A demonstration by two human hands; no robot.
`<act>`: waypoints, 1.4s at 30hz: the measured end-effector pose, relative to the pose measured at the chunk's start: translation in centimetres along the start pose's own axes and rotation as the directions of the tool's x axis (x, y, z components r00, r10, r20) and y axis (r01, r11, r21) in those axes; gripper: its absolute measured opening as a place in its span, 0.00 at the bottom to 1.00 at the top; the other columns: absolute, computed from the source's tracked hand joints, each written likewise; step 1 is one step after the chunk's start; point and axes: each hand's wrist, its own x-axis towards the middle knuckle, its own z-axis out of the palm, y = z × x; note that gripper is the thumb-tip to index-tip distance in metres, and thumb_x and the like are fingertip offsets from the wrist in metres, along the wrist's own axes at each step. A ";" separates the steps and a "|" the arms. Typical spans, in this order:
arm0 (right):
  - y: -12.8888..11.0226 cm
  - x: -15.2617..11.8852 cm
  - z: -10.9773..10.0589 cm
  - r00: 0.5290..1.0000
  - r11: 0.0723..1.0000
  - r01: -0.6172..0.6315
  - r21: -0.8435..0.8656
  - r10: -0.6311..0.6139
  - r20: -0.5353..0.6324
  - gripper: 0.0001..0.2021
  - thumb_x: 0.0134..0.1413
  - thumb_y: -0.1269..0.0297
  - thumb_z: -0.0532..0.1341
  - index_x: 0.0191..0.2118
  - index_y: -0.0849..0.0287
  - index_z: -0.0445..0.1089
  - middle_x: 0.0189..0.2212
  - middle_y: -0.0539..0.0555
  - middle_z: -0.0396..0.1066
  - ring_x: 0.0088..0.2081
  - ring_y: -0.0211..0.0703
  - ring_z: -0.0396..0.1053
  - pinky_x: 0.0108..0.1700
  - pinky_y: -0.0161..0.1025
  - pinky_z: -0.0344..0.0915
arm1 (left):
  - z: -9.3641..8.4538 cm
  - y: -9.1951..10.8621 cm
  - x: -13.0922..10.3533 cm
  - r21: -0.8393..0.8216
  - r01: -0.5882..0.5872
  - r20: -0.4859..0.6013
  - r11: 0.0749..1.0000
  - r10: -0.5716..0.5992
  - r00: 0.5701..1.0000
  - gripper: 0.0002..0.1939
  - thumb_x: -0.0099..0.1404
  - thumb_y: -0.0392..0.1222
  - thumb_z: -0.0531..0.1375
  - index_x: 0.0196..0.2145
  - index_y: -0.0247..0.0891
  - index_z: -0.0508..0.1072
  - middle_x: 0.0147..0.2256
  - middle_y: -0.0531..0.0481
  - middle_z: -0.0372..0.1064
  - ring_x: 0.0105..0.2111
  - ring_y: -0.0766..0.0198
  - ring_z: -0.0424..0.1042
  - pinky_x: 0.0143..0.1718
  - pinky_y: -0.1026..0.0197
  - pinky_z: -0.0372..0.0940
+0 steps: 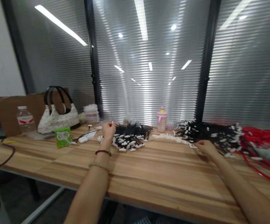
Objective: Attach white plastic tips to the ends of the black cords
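Observation:
My left hand [108, 129] is raised at the left end of a bundle of black cables [133, 130]. Its fingers are pinched, with a tiny whitish tip at the fingertips, too small to name. White connector ends [125, 143] face the table's front. My right hand [206, 146] reaches low over the table, thumb and fingers together at the right end of a line of small white plastic pieces [172, 137]. Whatever lies between those fingertips is hidden. Behind this hand lies a second heap of black cables with white ends [211, 133].
Red cables [263, 140] spread at the far right. A pink striped cup [162, 119] stands at the back near the glass partition. Leftward are a green packet [63, 137], a white dotted handbag [59, 119], a water bottle [25, 121] and stacked clear containers [91, 113].

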 end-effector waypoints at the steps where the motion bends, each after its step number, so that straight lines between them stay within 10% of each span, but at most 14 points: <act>1: 0.0 0.0 0.0 1.000 1.000 0.003 0.000 -0.003 0.006 0.15 0.45 0.59 0.56 0.30 0.67 0.74 0.24 0.60 0.71 0.26 0.46 0.67 0.24 0.35 0.56 | 0.1 0.0 0.0 -0.012 -0.001 -0.017 1.000 0.001 1.000 0.17 0.56 0.45 0.51 0.29 0.29 0.74 0.28 0.44 0.72 0.31 0.61 0.70 0.32 0.67 0.61; 8: 0.2 0.2 0.1 1.000 1.000 0.011 0.005 -0.011 -0.020 0.14 0.44 0.61 0.57 0.30 0.66 0.74 0.25 0.59 0.72 0.27 0.45 0.67 0.26 0.34 0.57 | -1.8 2.8 -0.9 -0.108 -0.066 -0.171 0.992 0.047 0.984 0.17 0.61 0.44 0.45 0.37 0.31 0.68 0.36 0.45 0.70 0.33 0.68 0.68 0.37 0.68 0.62; 17: -0.1 0.0 0.1 1.000 1.000 0.000 -0.008 0.000 -0.004 0.14 0.44 0.60 0.57 0.31 0.66 0.73 0.25 0.59 0.72 0.26 0.46 0.68 0.25 0.35 0.56 | -3.0 4.8 -2.2 -0.121 -0.371 -0.436 0.921 0.286 0.853 0.12 0.61 0.44 0.50 0.37 0.32 0.65 0.39 0.45 0.67 0.40 0.68 0.65 0.44 0.68 0.60; 26: -0.8 0.3 1.4 0.973 0.974 0.225 0.016 -0.224 -0.047 0.12 0.43 0.58 0.56 0.27 0.61 0.72 0.27 0.57 0.73 0.32 0.50 0.69 0.35 0.39 0.61 | -1.7 9.3 -7.7 -0.125 -0.572 -0.268 0.811 0.527 0.807 0.08 0.62 0.43 0.51 0.31 0.37 0.65 0.31 0.48 0.66 0.36 0.64 0.64 0.41 0.63 0.60; 30: -3.6 -2.0 1.9 0.901 0.893 0.428 0.137 -0.409 -0.147 0.17 0.44 0.55 0.53 0.35 0.61 0.70 0.34 0.58 0.71 0.35 0.48 0.68 0.37 0.38 0.64 | 0.2 13.0 -13.7 -0.233 -0.770 0.060 0.594 0.799 0.598 0.08 0.63 0.40 0.47 0.34 0.37 0.64 0.32 0.48 0.66 0.35 0.65 0.62 0.38 0.64 0.60; 36: -5.9 -5.2 2.6 0.770 0.749 0.635 0.186 -0.633 -0.083 0.26 0.45 0.63 0.52 0.54 0.61 0.56 0.41 0.58 0.67 0.34 0.42 0.67 0.36 0.38 0.65 | 3.6 13.8 -20.3 -0.239 -0.967 0.382 0.090 0.924 -0.008 0.14 0.61 0.34 0.46 0.43 0.28 0.62 0.39 0.42 0.65 0.42 0.59 0.62 0.45 0.59 0.59; 39: -5.8 -5.7 3.0 0.686 0.694 0.708 0.129 -0.720 0.103 0.14 0.47 0.65 0.51 0.39 0.59 0.68 0.33 0.56 0.69 0.32 0.42 0.66 0.35 0.39 0.63 | 5.4 11.7 -21.7 -0.321 -0.947 0.483 0.028 0.865 -0.138 0.14 0.62 0.37 0.46 0.42 0.26 0.64 0.37 0.41 0.66 0.39 0.60 0.64 0.47 0.59 0.59; 42: -5.9 -6.2 3.4 0.670 0.693 0.711 0.119 -0.719 0.186 0.11 0.50 0.62 0.51 0.30 0.59 0.69 0.29 0.56 0.69 0.33 0.44 0.66 0.35 0.39 0.63 | 6.3 10.1 -22.2 -0.318 -0.934 0.555 0.164 0.831 -0.043 0.14 0.61 0.40 0.48 0.40 0.28 0.64 0.37 0.42 0.66 0.38 0.60 0.64 0.45 0.60 0.61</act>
